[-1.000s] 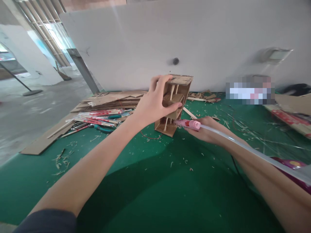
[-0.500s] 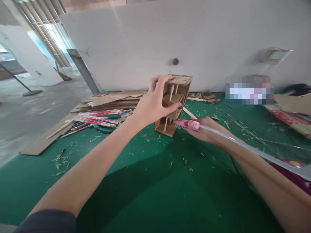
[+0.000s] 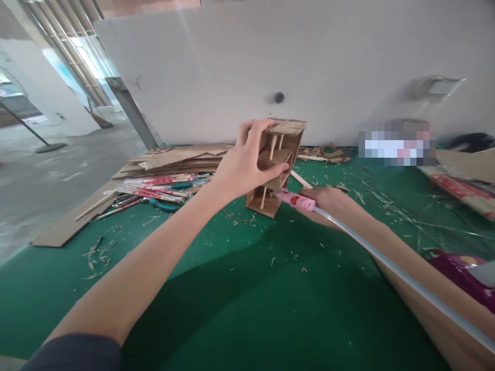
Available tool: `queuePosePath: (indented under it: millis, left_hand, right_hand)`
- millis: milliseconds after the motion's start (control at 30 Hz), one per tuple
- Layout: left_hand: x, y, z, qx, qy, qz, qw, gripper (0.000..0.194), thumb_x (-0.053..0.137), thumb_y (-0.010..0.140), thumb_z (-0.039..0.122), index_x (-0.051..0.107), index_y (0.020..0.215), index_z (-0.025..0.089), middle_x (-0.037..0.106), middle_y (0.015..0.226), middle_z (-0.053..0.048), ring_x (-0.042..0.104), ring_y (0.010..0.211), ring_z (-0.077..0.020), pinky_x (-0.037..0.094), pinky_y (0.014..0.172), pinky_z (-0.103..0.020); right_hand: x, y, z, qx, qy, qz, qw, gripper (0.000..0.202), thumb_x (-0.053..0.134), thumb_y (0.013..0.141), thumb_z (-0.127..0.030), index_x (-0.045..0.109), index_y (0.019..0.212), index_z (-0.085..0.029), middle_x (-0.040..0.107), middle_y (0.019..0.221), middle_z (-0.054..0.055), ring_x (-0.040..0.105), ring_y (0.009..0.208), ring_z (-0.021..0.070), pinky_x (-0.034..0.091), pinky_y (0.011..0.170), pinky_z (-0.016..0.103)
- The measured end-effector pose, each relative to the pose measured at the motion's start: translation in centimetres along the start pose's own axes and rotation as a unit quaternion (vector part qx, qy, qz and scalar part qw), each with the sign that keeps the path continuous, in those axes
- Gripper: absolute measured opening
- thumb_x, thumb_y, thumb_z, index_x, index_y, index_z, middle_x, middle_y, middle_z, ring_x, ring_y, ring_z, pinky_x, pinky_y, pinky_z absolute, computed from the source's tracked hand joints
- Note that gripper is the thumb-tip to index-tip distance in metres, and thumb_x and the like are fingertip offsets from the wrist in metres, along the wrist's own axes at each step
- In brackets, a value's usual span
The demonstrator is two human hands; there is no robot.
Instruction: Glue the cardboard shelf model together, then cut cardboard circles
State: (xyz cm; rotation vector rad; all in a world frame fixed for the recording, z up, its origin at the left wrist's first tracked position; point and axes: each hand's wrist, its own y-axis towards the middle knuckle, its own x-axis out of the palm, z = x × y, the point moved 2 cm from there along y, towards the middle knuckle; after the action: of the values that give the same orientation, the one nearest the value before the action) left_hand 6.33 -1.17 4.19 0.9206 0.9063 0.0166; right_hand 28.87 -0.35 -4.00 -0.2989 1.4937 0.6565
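My left hand grips a small cardboard box frame from its left side, thumb across the front and fingers over the top. The frame stands upright and slightly tilted on the green table, with shelves and thin wooden sticks as posts between them. In my right hand is a pink hot glue gun, its tip at the lower compartment near a stick. Whether the tip touches the cardboard I cannot tell. A long translucent glue stick sticks out of the gun's back end. My right fingers are partly hidden behind the gun.
Left of the frame lie stacked cardboard sheets, packs of wooden sticks and teal-handled pliers. Scraps lie by the wall. At right are a purple object, loose clear strands and more cardboard.
The glue gun has tilted, its back end and the glue stick swinging downward. My right hand has shifted slightly; my left hand and the cardboard frame have stayed in place.
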Motion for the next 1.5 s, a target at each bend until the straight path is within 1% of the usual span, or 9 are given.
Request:
queuePosePath:
  millis: [133, 233, 500, 600, 833, 1100, 1233, 1367, 1500]
  left_hand:
    - [0.0, 0.0, 0.0, -0.002, 0.002, -0.003, 1.0, 0.065, 0.066, 0.082, 0.038, 0.029, 0.135, 0.03, 0.036, 0.142, -0.012, 0.057, 0.114, -0.0306, 0.048, 0.096, -0.049]
    - [0.0, 0.0, -0.1, -0.003, -0.003, -0.004, 1.0, 0.065, 0.066, 0.082, 0.039, 0.03, 0.135, 0.03, 0.037, 0.142, -0.013, 0.058, 0.112, -0.0308, 0.048, 0.096, -0.05]
    - [-0.1, -0.1, 0.0, -0.008, -0.006, -0.007, 1.0, 0.067, 0.066, 0.082, 0.038, 0.029, 0.138, 0.031, 0.037, 0.143, -0.012, 0.06, 0.109, -0.0298, 0.05, 0.093, -0.048]
    - [-0.1, -0.1, 0.0, -0.008, -0.005, -0.008, 1.0, 0.067, 0.066, 0.082, 0.039, 0.029, 0.138, 0.03, 0.036, 0.144, -0.013, 0.061, 0.108, -0.0299, 0.05, 0.093, -0.047]
    - [0.0, -0.1, 0.0, -0.002, -0.005, -0.007, 1.0, 0.065, 0.065, 0.083, 0.038, 0.029, 0.136, 0.029, 0.035, 0.143, -0.013, 0.059, 0.111, -0.0302, 0.05, 0.094, -0.048]
    - [0.0, -0.1, -0.1, -0.005, -0.009, -0.008, 1.0, 0.066, 0.066, 0.082, 0.039, 0.029, 0.136, 0.03, 0.036, 0.144, -0.013, 0.06, 0.109, -0.0293, 0.05, 0.094, -0.048]
    - [0.0, 0.0, -0.1, -0.01, -0.011, -0.004, 1.0, 0.066, 0.066, 0.082, 0.038, 0.029, 0.136, 0.031, 0.037, 0.143, -0.013, 0.061, 0.107, -0.0293, 0.049, 0.094, -0.049]
    - [0.0, 0.0, -0.1, -0.007, -0.006, -0.003, 1.0, 0.067, 0.066, 0.082, 0.039, 0.029, 0.137, 0.03, 0.037, 0.143, -0.013, 0.061, 0.106, -0.0293, 0.05, 0.094, -0.049]
    - [0.0, -0.1, -0.1, -0.003, -0.004, -0.003, 1.0, 0.066, 0.065, 0.083, 0.039, 0.028, 0.136, 0.029, 0.036, 0.143, -0.013, 0.06, 0.109, -0.029, 0.05, 0.094, -0.047]
  right_hand:
    - [-0.2, -0.2, 0.1, -0.027, -0.007, 0.035, 0.999, 0.031, 0.039, 0.092, -0.043, 0.054, 0.078, -0.02, 0.061, 0.069, 0.005, 0.058, 0.059, 0.0189, 0.026, 0.05, 0.028]
    - [-0.6, -0.2, -0.2, -0.028, -0.008, 0.055, 0.998, 0.031, 0.04, 0.092, -0.041, 0.054, 0.076, -0.02, 0.06, 0.066, 0.005, 0.056, 0.057, 0.0181, 0.026, 0.05, 0.028]
    - [-0.4, -0.6, 0.3, -0.044, -0.03, 0.067, 0.996, 0.024, 0.042, 0.09, -0.036, 0.055, 0.079, -0.019, 0.063, 0.072, 0.006, 0.059, 0.062, 0.019, 0.027, 0.052, 0.029]
    - [-0.3, -0.5, 0.1, -0.042, -0.033, 0.065, 0.996, 0.025, 0.042, 0.091, -0.037, 0.056, 0.08, -0.018, 0.063, 0.074, 0.007, 0.06, 0.065, 0.0194, 0.027, 0.052, 0.028]
    - [-0.5, -0.3, -0.7, -0.016, -0.021, 0.036, 0.999, 0.031, 0.034, 0.096, -0.037, 0.056, 0.087, -0.017, 0.064, 0.075, 0.009, 0.059, 0.06, 0.0189, 0.025, 0.052, 0.028]
    - [-0.5, -0.6, 0.8, -0.03, -0.07, 0.044, 0.996, 0.028, 0.037, 0.093, -0.034, 0.056, 0.084, -0.017, 0.064, 0.076, 0.009, 0.058, 0.064, 0.0194, 0.027, 0.053, 0.029]
    - [-0.7, -0.6, 1.2, -0.015, -0.052, 0.041, 0.998, 0.025, 0.04, 0.092, -0.037, 0.055, 0.084, -0.018, 0.063, 0.073, 0.008, 0.057, 0.063, 0.0194, 0.027, 0.053, 0.03]
    - [-0.5, -0.6, 0.8, -0.038, -0.072, 0.03, 0.996, 0.031, 0.033, 0.094, -0.036, 0.055, 0.081, -0.018, 0.063, 0.075, 0.009, 0.057, 0.064, 0.0195, 0.027, 0.054, 0.03]
    - [-0.6, -0.4, 0.1, -0.033, -0.1, 0.021, 0.994, 0.031, 0.032, 0.093, -0.032, 0.055, 0.08, -0.018, 0.063, 0.074, 0.008, 0.057, 0.062, 0.0193, 0.025, 0.053, 0.03]
